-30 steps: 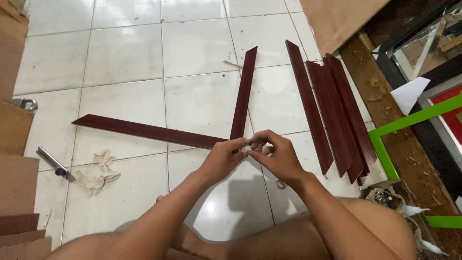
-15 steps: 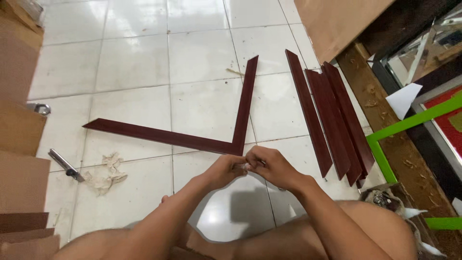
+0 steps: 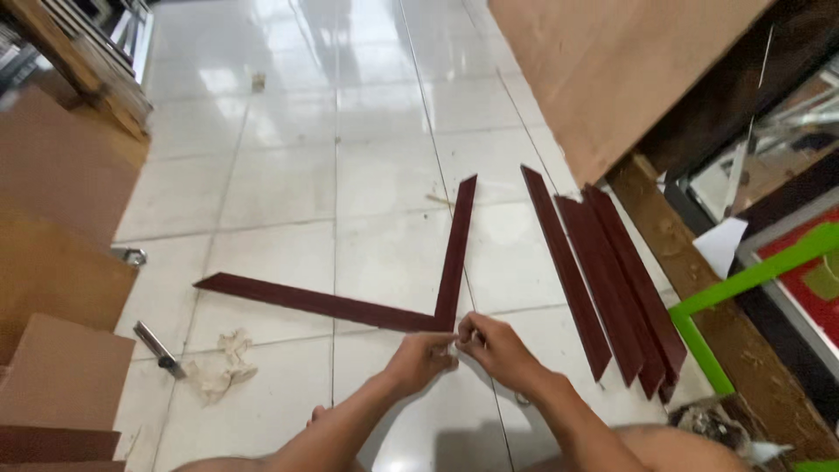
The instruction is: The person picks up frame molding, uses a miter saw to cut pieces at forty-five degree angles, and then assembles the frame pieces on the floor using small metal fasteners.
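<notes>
Two dark red moulding strips lie on the white tiled floor and meet in an L-shaped corner. One strip (image 3: 315,301) runs off to the left, the other (image 3: 456,249) runs away from me. My left hand (image 3: 424,358) and my right hand (image 3: 489,345) are together at the corner joint, fingers pinched on it. What lies between the fingertips is too small to tell.
Three more dark red strips (image 3: 612,288) lie side by side to the right. A bright green frame (image 3: 743,280) and wooden boards stand at far right. A crumpled rag (image 3: 223,363) and a small metal tool (image 3: 157,348) lie to the left, beside brown cardboard sheets (image 3: 61,218).
The view has tilted up and shows more floor ahead. Both hands stay pinched at the corner joint of the two strips, which have not visibly shifted.
</notes>
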